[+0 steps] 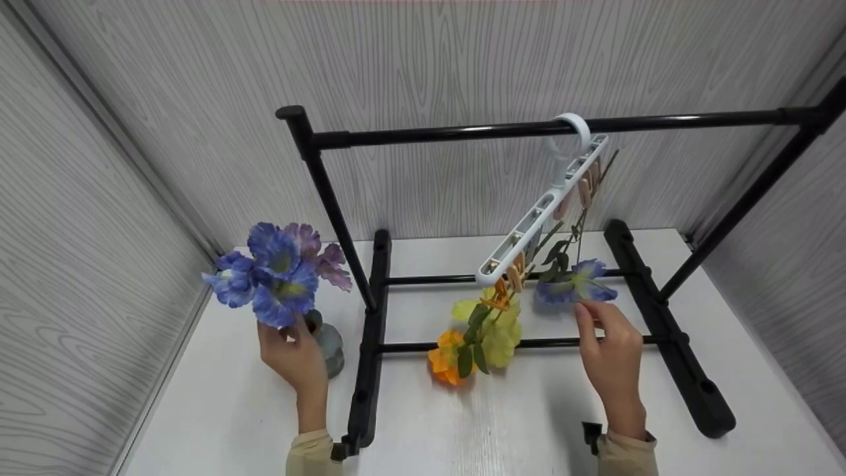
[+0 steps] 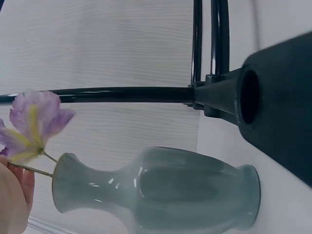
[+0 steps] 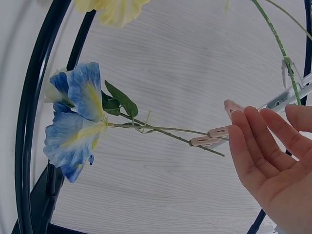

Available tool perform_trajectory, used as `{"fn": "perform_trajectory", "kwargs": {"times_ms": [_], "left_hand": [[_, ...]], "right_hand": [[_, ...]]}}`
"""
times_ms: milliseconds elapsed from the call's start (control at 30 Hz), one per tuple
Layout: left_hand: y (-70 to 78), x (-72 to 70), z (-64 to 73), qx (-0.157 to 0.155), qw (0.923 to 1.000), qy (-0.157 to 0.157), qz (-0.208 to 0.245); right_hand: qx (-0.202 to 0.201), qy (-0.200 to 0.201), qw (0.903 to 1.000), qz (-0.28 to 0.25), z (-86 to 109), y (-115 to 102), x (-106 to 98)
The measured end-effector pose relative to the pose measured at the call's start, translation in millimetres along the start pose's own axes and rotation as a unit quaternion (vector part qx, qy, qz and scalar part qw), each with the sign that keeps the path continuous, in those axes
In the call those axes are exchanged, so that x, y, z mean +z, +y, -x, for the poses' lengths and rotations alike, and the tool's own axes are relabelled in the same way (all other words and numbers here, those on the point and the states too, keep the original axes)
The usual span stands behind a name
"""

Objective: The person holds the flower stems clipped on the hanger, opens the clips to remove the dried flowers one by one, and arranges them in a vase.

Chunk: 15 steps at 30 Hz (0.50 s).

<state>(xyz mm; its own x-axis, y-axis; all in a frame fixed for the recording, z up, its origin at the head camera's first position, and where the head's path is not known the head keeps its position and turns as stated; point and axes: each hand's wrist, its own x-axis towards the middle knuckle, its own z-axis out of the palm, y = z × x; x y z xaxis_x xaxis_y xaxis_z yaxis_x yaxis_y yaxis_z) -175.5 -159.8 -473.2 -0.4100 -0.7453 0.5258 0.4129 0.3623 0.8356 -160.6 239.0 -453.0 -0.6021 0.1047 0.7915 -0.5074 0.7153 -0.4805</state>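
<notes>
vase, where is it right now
In the head view, the vase stands on the left of the table, just left of the rack and below the blue flowers.

Both arms reach up from the lower edge of the head view, well apart, the beige left sleeve (image 1: 310, 455) and beige right sleeve (image 1: 626, 457) ending near the wrists. The left wrist (image 1: 312, 411) stands nearly upright; above it the left grip (image 1: 292, 360) is raised, thumb and fingers bent toward one another in a pinch. The right wrist (image 1: 625, 418) is upright too, and the right grip (image 1: 612, 347) leans slightly leftward, fingers loosely extended and gently curved, the palm (image 3: 287, 192) facing the wrist camera.
</notes>
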Motion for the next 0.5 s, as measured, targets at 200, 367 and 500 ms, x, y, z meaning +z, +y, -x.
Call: {"fn": "perform_trajectory", "kwargs": {"times_ms": [200,367,500], "left_hand": [[-9.8,-5.4,-1.8,-0.001,0.9998,0.004,-0.021],[-13.2,-6.7,-2.1,0.013,0.9982,0.003,-0.058],[-20.8,-8.4,-2.6,0.014,0.9964,-0.012,-0.083]], "right_hand": [[0.004,0.012,0.9999,-0.001,-0.7,3,3],[0.023,0.006,0.9997,-0.002,0.8,12,6],[0.054,-0.013,0.9984,0.006,1.6,28,8]]}}
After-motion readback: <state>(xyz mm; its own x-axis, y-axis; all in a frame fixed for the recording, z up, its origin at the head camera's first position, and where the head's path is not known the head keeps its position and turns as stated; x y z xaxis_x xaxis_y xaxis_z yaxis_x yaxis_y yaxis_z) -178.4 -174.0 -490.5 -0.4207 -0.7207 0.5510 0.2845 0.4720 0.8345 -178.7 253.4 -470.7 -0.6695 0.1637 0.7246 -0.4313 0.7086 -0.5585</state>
